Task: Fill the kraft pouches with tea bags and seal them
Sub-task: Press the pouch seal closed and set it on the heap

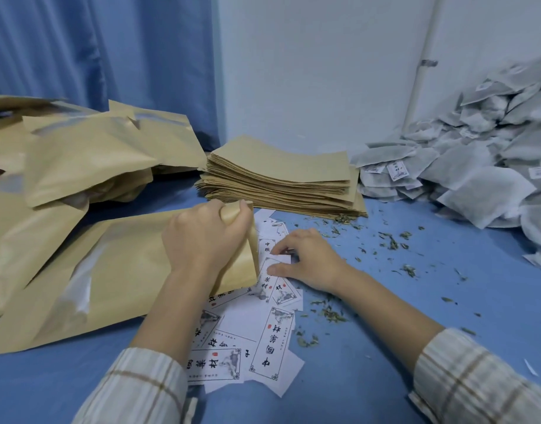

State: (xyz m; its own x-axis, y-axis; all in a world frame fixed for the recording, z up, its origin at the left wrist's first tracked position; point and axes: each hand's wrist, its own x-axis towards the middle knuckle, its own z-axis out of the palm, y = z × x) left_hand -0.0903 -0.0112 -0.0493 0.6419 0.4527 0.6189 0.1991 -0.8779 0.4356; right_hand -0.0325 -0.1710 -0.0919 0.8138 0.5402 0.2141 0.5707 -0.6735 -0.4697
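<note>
My left hand (201, 237) has its grip closed round the mouth end of a kraft pouch (125, 270), bunching the paper there; the pouch lies flat on the blue counter (400, 347), stretching away to the left of that hand. My right hand (309, 258), just right of the pouch mouth, has its fingers curled down onto the loose labels (263, 332). It seems to be pinching a small white one, though I cannot tell for sure.

I judge the pouch light and fairly stiff, apt to crease, with a clear window strip that looks slick. The mouth edge is the place to hold it, so the opening can be spread for loading.

The tea bags (477, 166) are heaped well to the right of the pouch, against the wall. They look soft, light and easily torn; better taken by the body than by a corner.

Behind the pouch mouth sits a neat stack (278, 179) of flat pouches, and more bulging pouches are piled beyond the pouch, to the left. Loose leaf bits litter the counter to the right of the labels. A blue curtain (94, 56) and a white wall (309, 71) close off the back.
</note>
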